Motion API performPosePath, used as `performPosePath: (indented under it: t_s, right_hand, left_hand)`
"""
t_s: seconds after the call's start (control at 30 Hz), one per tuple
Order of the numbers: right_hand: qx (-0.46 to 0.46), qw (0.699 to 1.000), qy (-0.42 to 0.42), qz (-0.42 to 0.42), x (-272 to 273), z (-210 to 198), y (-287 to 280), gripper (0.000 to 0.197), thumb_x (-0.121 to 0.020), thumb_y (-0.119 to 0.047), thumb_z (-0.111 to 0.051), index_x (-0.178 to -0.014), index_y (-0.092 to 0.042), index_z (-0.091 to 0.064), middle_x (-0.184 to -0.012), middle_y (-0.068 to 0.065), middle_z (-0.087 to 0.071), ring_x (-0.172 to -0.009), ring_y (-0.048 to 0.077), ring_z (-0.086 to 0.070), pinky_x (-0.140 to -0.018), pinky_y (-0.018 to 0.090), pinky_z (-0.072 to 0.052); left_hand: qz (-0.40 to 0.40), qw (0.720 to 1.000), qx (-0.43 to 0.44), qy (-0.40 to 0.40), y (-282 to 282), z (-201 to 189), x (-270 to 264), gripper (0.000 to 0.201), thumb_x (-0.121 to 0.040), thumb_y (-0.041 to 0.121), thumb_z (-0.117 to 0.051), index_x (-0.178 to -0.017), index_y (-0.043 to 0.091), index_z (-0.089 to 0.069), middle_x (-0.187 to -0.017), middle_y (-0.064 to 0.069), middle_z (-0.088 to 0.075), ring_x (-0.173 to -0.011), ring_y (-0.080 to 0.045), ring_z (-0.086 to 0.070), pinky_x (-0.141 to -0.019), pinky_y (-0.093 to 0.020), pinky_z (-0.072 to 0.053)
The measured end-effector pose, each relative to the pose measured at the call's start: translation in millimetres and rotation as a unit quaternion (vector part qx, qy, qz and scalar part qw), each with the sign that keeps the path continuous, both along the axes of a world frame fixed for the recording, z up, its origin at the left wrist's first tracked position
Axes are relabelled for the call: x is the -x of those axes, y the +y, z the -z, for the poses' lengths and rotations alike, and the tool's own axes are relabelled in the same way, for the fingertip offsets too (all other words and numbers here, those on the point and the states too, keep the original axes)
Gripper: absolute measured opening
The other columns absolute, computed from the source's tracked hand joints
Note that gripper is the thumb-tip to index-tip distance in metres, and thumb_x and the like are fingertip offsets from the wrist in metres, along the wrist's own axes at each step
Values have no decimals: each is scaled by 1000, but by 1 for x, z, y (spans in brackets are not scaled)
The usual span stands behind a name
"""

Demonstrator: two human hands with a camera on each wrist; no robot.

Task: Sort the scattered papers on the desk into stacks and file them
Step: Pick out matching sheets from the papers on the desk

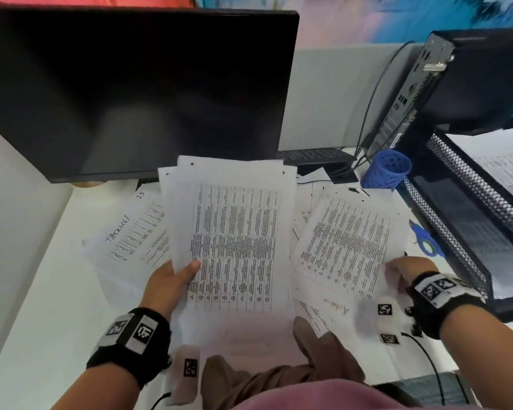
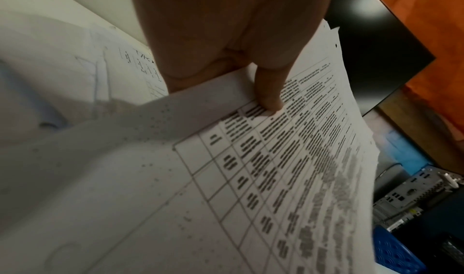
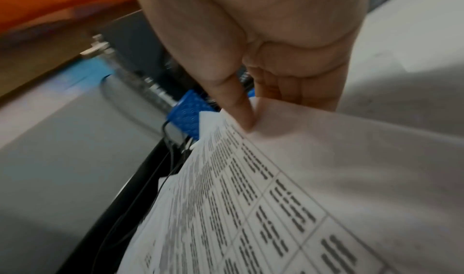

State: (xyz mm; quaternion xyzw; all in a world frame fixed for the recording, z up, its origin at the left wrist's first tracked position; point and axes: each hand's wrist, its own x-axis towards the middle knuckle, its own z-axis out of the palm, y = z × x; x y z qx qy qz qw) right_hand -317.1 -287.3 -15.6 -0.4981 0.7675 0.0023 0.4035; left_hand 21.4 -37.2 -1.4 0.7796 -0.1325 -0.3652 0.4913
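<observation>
My left hand [image 1: 178, 276] grips a bundle of printed table sheets [image 1: 234, 232] by its left edge, thumb on top, and holds it lifted over the desk; in the left wrist view the thumb [image 2: 270, 99] presses the top sheet [image 2: 276, 179]. My right hand [image 1: 403, 270] pinches another printed sheet [image 1: 347, 244] at its right edge, seen close in the right wrist view with the thumb [image 3: 238, 109] on the paper [image 3: 276, 199]. More papers lie scattered beneath, one marked "TASKLIST" [image 1: 131, 235] at the left and one with orange writing [image 1: 335, 309] near me.
A dark monitor [image 1: 137, 93] stands behind the papers. At the right are a black mesh tray [image 1: 468, 208] holding papers, a computer case [image 1: 444, 93], a blue mesh cup [image 1: 387, 170] and blue scissors [image 1: 427, 238]. Cables run along the desk's back.
</observation>
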Motion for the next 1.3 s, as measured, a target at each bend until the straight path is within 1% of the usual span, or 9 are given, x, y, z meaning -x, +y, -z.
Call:
performPosePath:
  t_s: [0.17, 0.4, 0.63, 0.77, 0.87, 1.0, 1.07, 1.13, 1.3]
  right_hand:
    - [68, 997, -24, 13, 10, 20, -11, 23, -83, -28, -68, -96, -13, -59, -96, 12, -61, -85, 29, -61, -89, 40, -52]
    - [220, 970, -71, 79, 12, -10, 3, 15, -84, -15, -62, -98, -10, -63, -95, 12, -66, -81, 28, -58, -76, 32, -45]
    - [272, 917, -288, 51, -1, -54, 20, 12, -89, -5, -58, -97, -11, -64, -83, 3, -68, -61, 3, -62, -51, 9, -48]
    - [219, 862, -456, 42, -25, -75, 29, 20, -88, 4, -53, -99, -9, -62, -103, 11, -70, -97, 24, -65, -84, 31, -56]
    - [178, 831, -526, 14, -49, -80, 40, 22, -88, 6, -50, -103, -8, -61, -99, 8, -73, -93, 19, -67, -81, 29, -57]
    - [188, 856, -479, 48, -75, -83, 57, 24, -98, -3, -39, -117, 6, -53, -100, 7, -58, -96, 18, -60, -72, 6, -39]
    - [229, 875, -427, 23, -80, -78, 62, 39, -101, -26, -38, -133, -4, -46, -120, 1, -52, -121, 18, -49, -84, 8, -32]
    - [194, 896, -395, -54, -86, -79, 69, 41, -96, -37, -45, -134, -20, -47, -124, -7, -56, -119, 16, -53, -87, 15, -41]
    - [156, 939, -288, -108, -87, -54, 58, 28, -83, -17, -70, -110, -13, -63, -103, 6, -69, -97, 24, -65, -88, 37, -51]
  left_hand:
    - [41, 999, -6, -19, -5, 0, 4, 8, -90, 24, -65, -97, 19, -67, -85, 1, -69, -88, -21, -65, -67, -28, -46]
    - [49, 998, 26, -7, -16, -10, 7, 14, -86, 23, -70, -98, 29, -69, -96, 2, -74, -98, -22, -67, -97, -47, -48]
    - [61, 992, 110, 26, -37, -41, 19, 23, -86, 20, -67, -109, 19, -70, -99, 2, -74, -97, -16, -67, -89, -35, -49]
    - [67, 986, 148, 47, -49, -59, 31, 10, -88, 24, -65, -95, 28, -70, -94, 8, -75, -92, -6, -67, -82, -29, -47]
    - [55, 980, 172, 86, -58, -67, 39, 13, -88, 20, -64, -99, 24, -70, -94, 8, -76, -91, -8, -70, -82, -30, -48]
    - [51, 979, 189, 49, -64, -67, 47, 30, -91, 19, -62, -120, 25, -57, -103, 9, -71, -93, -4, -67, -77, -18, -50]
    - [56, 983, 174, -19, -62, -66, 49, 31, -92, 19, -60, -120, 26, -50, -102, 12, -65, -87, 2, -62, -64, -6, -44]
    - [58, 984, 163, -32, -59, -63, 49, 33, -92, 18, -61, -119, 29, -46, -102, 14, -61, -87, 5, -57, -60, -5, -43]
    - [167, 983, 42, -57, -46, -41, 38, 36, -87, 34, -67, -120, 32, -52, -112, 15, -61, -101, -4, -58, -94, -32, -46]
